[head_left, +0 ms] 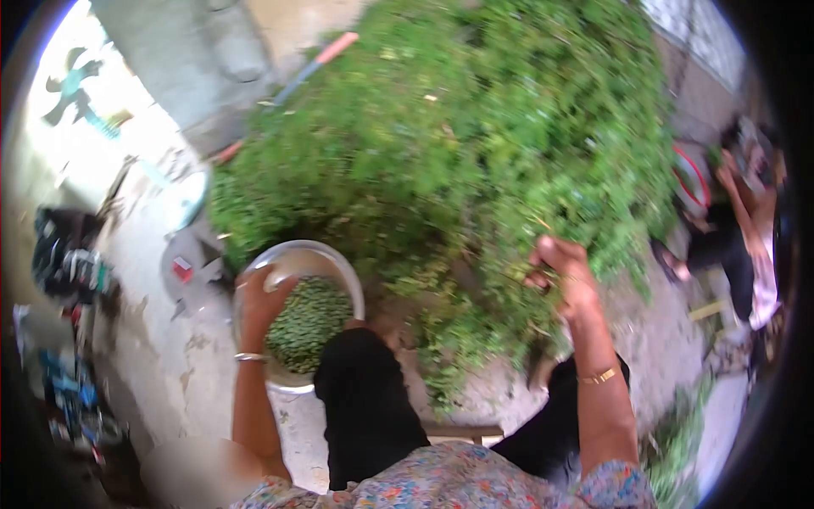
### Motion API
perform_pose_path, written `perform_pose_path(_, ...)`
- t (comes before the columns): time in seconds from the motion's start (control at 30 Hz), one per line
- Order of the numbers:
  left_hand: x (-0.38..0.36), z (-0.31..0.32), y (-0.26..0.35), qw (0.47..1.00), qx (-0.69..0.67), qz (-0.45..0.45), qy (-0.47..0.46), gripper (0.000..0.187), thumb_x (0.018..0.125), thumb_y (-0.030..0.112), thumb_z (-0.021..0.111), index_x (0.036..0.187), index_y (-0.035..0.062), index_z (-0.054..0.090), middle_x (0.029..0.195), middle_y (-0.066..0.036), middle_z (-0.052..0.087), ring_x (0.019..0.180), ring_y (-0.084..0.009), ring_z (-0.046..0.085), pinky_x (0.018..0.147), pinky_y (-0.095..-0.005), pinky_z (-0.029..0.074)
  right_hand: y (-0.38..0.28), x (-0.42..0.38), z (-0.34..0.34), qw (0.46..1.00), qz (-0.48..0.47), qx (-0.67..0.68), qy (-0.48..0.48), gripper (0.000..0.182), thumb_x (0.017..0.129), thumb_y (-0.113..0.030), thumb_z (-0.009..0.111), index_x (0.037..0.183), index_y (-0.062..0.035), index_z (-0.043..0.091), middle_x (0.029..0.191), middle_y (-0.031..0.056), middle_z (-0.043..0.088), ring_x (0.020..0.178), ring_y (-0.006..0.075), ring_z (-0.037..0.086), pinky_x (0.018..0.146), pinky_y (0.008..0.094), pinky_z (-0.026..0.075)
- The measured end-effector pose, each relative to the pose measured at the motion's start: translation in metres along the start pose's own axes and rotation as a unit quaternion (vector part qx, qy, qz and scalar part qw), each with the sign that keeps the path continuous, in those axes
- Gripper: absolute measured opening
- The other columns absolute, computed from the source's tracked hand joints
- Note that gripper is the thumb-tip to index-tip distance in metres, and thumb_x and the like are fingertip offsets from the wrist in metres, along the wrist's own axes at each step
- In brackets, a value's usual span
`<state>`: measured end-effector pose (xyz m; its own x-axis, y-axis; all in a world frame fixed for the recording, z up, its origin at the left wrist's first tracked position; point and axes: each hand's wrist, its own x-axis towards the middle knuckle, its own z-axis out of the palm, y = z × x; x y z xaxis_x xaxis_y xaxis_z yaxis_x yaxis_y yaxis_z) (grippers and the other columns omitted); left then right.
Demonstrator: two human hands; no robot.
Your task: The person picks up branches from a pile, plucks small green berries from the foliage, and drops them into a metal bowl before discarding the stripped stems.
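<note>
Bowl (315, 261), round metal, is beside the person's left knee, partly filled with small green pods (309, 327). Left hand (261, 293) is over the bowl's left rim, fingers reaching inside above the pods; can't tell if it grips the rim or anything else. Silver bangle (250, 357) on that wrist.

Right hand (561, 270) is up at the near edge of a big heap of leafy green plants (475, 136), fingers curled in. Thin stem bits show near the fingertips, but blur hides whether it's pinching any. Gold bracelet (597, 376) on that forearm. Hands are well apart, bowl on the left, heap ahead and spreading right.

Loose sprigs (454, 348) trail from the heap toward the gap between the knees, both in black trousers (365, 399). Rod (315, 66) with blue and orange-pink sections lies along the heap's far left edge. At far right, another person (755, 212) sits next to a red-rimmed basin (705, 182).
</note>
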<state>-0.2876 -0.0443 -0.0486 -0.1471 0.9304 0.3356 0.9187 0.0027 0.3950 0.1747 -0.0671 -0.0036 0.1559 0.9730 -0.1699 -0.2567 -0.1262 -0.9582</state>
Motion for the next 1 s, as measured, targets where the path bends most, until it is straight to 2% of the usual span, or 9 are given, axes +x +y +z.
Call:
perform_pose_path(0.17,-0.007,0.019,-0.107,0.994,0.105,-0.023,0.003,0.03,0.068,0.005,0.063,0.095,-0.0064,0.061,0.087,-0.025,0.061,0.084,-0.0422,0.057,0.078,-0.0455,0.044,-0.003,-0.001,-0.001,0.993,0.013,0.066,-0.096,0.037,0.089,-0.034,0.059,0.072,-0.0012,0.057,0.064,0.0037,0.052,0.048,0.0137,0.046,0.052,0.0292,0.044)
perform_pose_path(0.3,-0.013,0.011,-0.069,0.978,0.188,-0.032,0.084,0.03,0.07,0.005,0.062,0.095,-0.0095,0.058,0.082,-0.025,0.062,0.076,-0.0379,0.061,0.068,-0.0423,0.049,-0.008,-0.001,-0.002,0.986,0.048,0.114,-0.11,0.039,0.088,-0.038,0.058,0.07,-0.0027,0.055,0.062,0.0024,0.05,0.047,0.0117,0.044,0.056,0.0301,0.045)
perform_pose_path(0.37,0.003,0.004,-0.003,0.953,-0.194,-0.231,0.021,0.025,0.076,0.008,0.06,0.095,-0.0095,0.058,0.076,-0.018,0.062,0.065,-0.0241,0.063,0.051,-0.0306,0.048,-0.01,-0.002,-0.001,0.985,0.045,0.123,-0.108,0.04,0.088,-0.038,0.058,0.07,-0.0028,0.055,0.062,0.0022,0.05,0.047,0.0114,0.043,0.056,0.0302,0.045)
perform_pose_path(0.4,0.009,0.007,0.027,0.898,-0.363,-0.248,-0.005,0.022,0.081,0.009,0.058,0.093,-0.0092,0.058,0.072,-0.012,0.061,0.055,-0.012,0.058,0.041,-0.0194,0.039,-0.011,-0.002,0.0,0.984,0.043,0.13,-0.112,0.04,0.088,-0.039,0.057,0.071,-0.0029,0.055,0.061,0.002,0.049,0.047,0.011,0.043,0.057,0.0303,0.046)
perform_pose_path(0.43,0.014,0.008,0.055,0.855,-0.451,-0.255,-0.032,0.019,0.082,0.007,0.056,0.091,-0.0093,0.058,0.071,-0.011,0.061,0.051,-0.0106,0.054,0.041,-0.0189,0.035,-0.01,-0.002,-0.002,0.985,0.04,0.119,-0.116,0.04,0.089,-0.039,0.057,0.071,-0.0032,0.055,0.06,0.0013,0.047,0.045,0.0109,0.041,0.057,0.0311,0.046)
perform_pose_path(0.73,0.013,0.04,0.272,0.792,-0.507,-0.024,-0.339,0.023,0.085,0.018,0.061,0.093,-0.0036,0.063,0.075,-0.008,0.063,0.054,-0.0084,0.054,0.045,-0.0201,0.04,-0.014,-0.002,0.0,0.978,0.064,0.149,-0.13,0.04,0.087,-0.041,0.059,0.074,-0.0041,0.055,0.06,0.0006,0.046,0.046,0.0112,0.042,0.057,0.0307,0.047)
perform_pose_path(0.8,0.003,0.058,0.288,0.778,-0.493,0.078,-0.381,0.029,0.087,0.022,0.061,0.1,-0.0035,0.062,0.078,-0.004,0.063,0.067,-0.0083,0.058,0.058,-0.0214,0.046,-0.023,-0.007,0.015,0.991,0.056,0.111,0.045,0.038,0.084,-0.04,0.062,0.075,-0.0045,0.055,0.061,0.0012,0.049,0.047,0.0123,0.045,0.054,0.0301,0.046)
perform_pose_path(0.93,-0.026,0.099,0.306,0.682,-0.647,0.032,-0.339,0.016,0.082,0.002,0.062,0.09,-0.0113,0.059,0.075,-0.011,0.064,0.072,-0.0133,0.064,0.059,-0.0241,0.052,-0.005,0.006,-0.004,0.993,0.061,0.1,0.024,0.035,0.083,-0.038,0.063,0.074,-0.0054,0.054,0.057,0.0004,0.048,0.045,0.011,0.045,0.047,0.0261,0.043)
perform_pose_path(1.0,-0.031,0.106,0.314,0.704,-0.638,0.049,-0.308,0.01,0.08,-0.003,0.06,0.084,-0.0119,0.058,0.07,-0.014,0.064,0.065,-0.0167,0.065,0.055,-0.0247,0.053,-0.001,0.01,-0.01,0.988,0.052,0.145,-0.014,0.033,0.087,-0.035,0.06,0.074,-0.0049,0.054,0.053,-0.0004,0.046,0.044,0.0098,0.044,0.044,0.024,0.04)
